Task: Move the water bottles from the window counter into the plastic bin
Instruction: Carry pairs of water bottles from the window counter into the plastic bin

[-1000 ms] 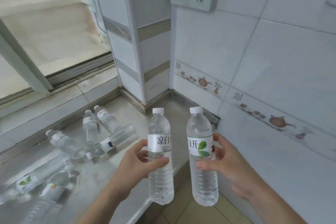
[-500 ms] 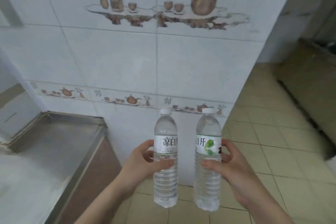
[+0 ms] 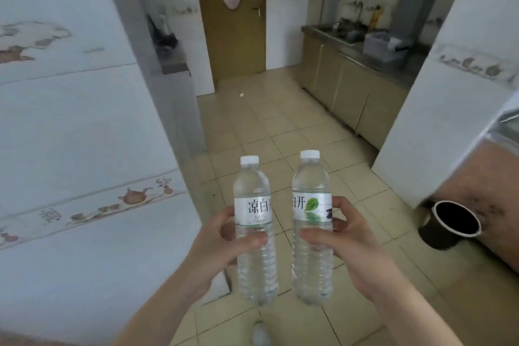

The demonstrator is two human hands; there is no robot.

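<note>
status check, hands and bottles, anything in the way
Left hand shut on left bottle, right hand shut on right bottle. Both upright, capped, carried over tiled floor. Dark bucket sits to the right.

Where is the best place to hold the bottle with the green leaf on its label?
Around its middle, from the side. The leaf-label bottle stands upright, and its round ribbed body below the label fits a wrap-around grip, as the right hand shows, thumb in front and fingers behind.
</note>
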